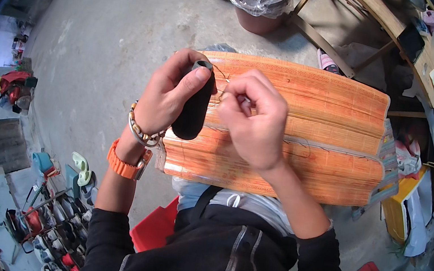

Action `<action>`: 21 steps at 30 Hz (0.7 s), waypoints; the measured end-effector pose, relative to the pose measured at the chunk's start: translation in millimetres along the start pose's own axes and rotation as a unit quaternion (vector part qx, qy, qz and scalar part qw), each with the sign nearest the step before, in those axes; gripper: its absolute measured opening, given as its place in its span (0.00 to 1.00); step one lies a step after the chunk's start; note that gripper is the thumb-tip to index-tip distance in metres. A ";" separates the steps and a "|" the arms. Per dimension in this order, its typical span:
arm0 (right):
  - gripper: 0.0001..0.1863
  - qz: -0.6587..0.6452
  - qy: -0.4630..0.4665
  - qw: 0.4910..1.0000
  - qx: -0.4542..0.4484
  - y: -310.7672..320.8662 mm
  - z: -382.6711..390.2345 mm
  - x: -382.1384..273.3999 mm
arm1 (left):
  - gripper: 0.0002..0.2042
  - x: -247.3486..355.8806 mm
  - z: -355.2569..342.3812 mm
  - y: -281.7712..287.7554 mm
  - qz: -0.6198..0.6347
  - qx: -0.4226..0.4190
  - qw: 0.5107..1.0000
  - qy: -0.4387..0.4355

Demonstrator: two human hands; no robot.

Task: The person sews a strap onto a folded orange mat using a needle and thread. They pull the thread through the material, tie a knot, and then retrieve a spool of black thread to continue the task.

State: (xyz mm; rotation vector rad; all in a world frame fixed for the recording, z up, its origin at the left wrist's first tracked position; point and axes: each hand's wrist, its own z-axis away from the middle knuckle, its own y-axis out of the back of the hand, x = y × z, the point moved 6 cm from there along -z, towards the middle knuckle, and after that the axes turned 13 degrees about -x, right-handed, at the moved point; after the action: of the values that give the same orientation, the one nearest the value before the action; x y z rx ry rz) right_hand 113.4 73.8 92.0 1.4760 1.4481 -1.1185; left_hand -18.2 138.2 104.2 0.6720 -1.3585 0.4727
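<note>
- Steady the black tubular piece [192,113] in the left hand [171,82], closed around the upper part, with the thumb beside the round open end [203,65]
- Maintain the working position in the air over the left part of the orange woven mat [321,95], with the open end tipped away from the body
- Grip the thin dark strand [220,71] in the right hand [255,110], apparently pinched between closed fingertips just beside the piece; presence of a needle: cannot tell
- Draw the strand sideways in one smooth pull, judged the best guard against knots
- Apply even tension; excessive force likely to twist or pucker the piece
- Brace firmly with the left thumb against each pull, without crushing the open end
- Guide the strand clear of the bracelets [142,134] at the left wrist, a probable snag point
- Avoid catching the loose dark threads [302,147] near the seam of the mat
</note>
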 end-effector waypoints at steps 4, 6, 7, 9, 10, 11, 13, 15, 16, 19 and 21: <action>0.06 -0.053 -0.036 0.998 -0.022 7.9 2.2 -2.1 | 0.13 -14.8 -5.9 -3.5 0.068 0.032 0.997 0.002; 0.06 -0.045 -0.031 0.998 -0.028 8.7 2.1 -6.1 | 0.15 -23.3 -12.9 -12.6 0.210 0.051 0.976 0.021; 0.06 -0.028 -0.032 0.999 -0.031 10.6 2.9 -8.3 | 0.17 -26.6 -16.9 -16.1 0.262 0.053 0.963 0.038; 0.06 0.004 -0.035 0.999 -0.039 15.1 5.9 -11.2 | 0.17 -40.1 -20.5 -13.9 0.278 0.062 0.957 0.052; 0.06 0.017 -0.034 0.999 -0.038 17.8 7.4 -10.3 | 0.17 -42.1 -19.7 -12.7 0.264 0.076 0.960 0.059; 0.06 0.005 -0.044 0.998 -0.036 22.9 9.2 -7.8 | 0.16 -45.8 -21.5 -15.2 0.254 0.085 0.961 0.065; 0.06 -0.018 -0.062 0.997 -0.033 32.9 11.7 -3.5 | 0.16 -49.2 -23.9 -19.5 0.242 0.112 0.961 0.071; 0.06 -0.006 -0.066 0.997 -0.044 35.9 12.4 -5.1 | 0.16 -46.5 -21.9 -18.8 0.232 0.152 0.958 0.074; 0.06 0.005 -0.067 0.996 -0.050 36.5 13.3 -5.8 | 0.16 -47.8 -21.3 -16.9 0.212 0.178 0.958 0.074; 0.05 0.034 -0.046 0.997 -0.059 43.6 10.9 -19.0 | 0.15 -61.0 -28.8 -13.3 0.304 0.200 0.930 0.053; 0.04 0.026 -0.024 0.998 -0.059 53.8 6.8 -30.8 | 0.17 -68.9 -28.6 -7.3 0.354 0.210 0.909 0.069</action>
State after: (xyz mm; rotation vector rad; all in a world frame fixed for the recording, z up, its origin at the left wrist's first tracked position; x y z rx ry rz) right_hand 167.5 54.4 116.2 1.3870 1.4113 -1.0126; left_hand -3.9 157.3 33.0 0.4533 -1.3506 1.4012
